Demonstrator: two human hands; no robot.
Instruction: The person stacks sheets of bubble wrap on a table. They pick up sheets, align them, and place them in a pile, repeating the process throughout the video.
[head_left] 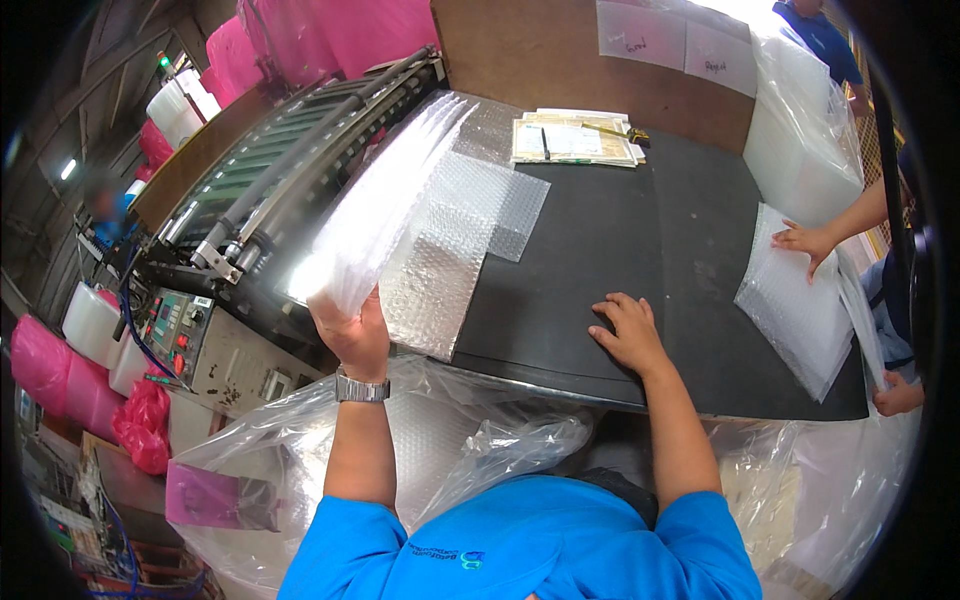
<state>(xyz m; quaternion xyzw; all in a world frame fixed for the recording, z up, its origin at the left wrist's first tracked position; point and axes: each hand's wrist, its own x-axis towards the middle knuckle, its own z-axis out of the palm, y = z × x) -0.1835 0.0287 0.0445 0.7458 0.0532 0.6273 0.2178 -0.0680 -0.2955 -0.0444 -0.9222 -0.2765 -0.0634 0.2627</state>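
My left hand (352,335), with a metal watch at the wrist, grips the near end of a bundle of clear bubble wrap sheets (385,205). The bundle stands tilted on edge beside the machine, its layers fanned and glaring in the light. Flat on the black table (600,260) to its right are more bubble wrap sheets (440,270), partly covered by the bundle. My right hand (630,330) rests on the bare tabletop near the front edge, fingers spread, holding nothing.
At left runs a roller machine (290,150) with a control panel (172,335). Papers (575,140), a pen and a tape measure lie at the back. At right, a co-worker's hand (808,245) presses a bubble wrap stack (795,305). Clear plastic bags (520,440) hang below the table edge.
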